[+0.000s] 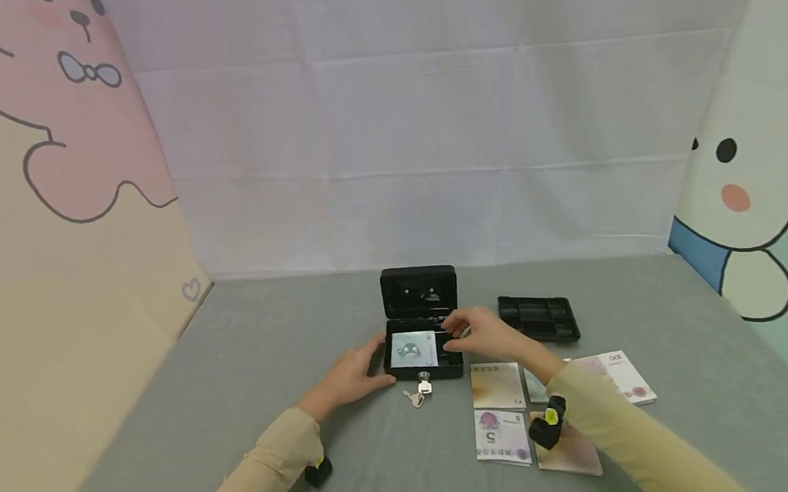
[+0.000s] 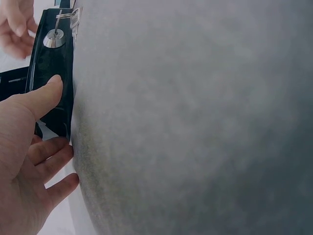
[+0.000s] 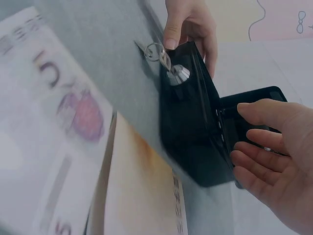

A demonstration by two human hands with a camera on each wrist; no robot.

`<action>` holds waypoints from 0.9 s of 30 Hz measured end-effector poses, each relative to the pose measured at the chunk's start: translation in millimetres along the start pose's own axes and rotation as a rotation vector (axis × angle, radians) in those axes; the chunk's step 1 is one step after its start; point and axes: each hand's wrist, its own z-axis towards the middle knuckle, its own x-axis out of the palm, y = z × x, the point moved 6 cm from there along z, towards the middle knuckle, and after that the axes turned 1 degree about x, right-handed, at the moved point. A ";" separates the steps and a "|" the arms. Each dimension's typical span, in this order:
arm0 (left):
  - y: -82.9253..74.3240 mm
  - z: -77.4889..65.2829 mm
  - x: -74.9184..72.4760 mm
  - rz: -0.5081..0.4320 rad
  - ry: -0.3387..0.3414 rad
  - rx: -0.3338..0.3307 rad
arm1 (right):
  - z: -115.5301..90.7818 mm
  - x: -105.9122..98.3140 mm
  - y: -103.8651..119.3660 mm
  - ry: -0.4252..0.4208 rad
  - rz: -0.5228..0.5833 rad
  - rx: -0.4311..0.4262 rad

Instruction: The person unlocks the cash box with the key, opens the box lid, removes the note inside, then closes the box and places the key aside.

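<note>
A small black cash box (image 1: 424,372) stands with its lid raised on the grey table. Inside lies a pale banknote stack (image 1: 413,349) with a blue-green picture. Keys (image 1: 416,398) hang from the silver lock (image 2: 54,38) on its front. My left hand (image 1: 348,375) grips the box's left front corner, thumb on the front face and fingers along the side. Over the right part of the box is my right hand (image 1: 482,333); in the right wrist view its fingers (image 3: 259,171) are loosely bent and hold nothing.
Right of the box lies a black compartment tray (image 1: 539,318). Nearer me are several banknote stacks, including a yellowish one (image 1: 497,385), a purple one (image 1: 502,437), a brownish one (image 1: 568,452) and a pinkish one (image 1: 616,375), partly under the right forearm. A white cloth (image 1: 426,120) hangs behind.
</note>
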 end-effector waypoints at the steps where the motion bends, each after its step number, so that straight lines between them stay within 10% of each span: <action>1: 0.4 -0.3 0.2 0.000 0.001 0.002 | 4.0 3.0 0.5 -0.004 -0.011 0.008; 27: 1.7 -0.3 0.9 -0.001 0.008 0.007 | 33.0 26.0 8.1 -0.097 -0.197 0.016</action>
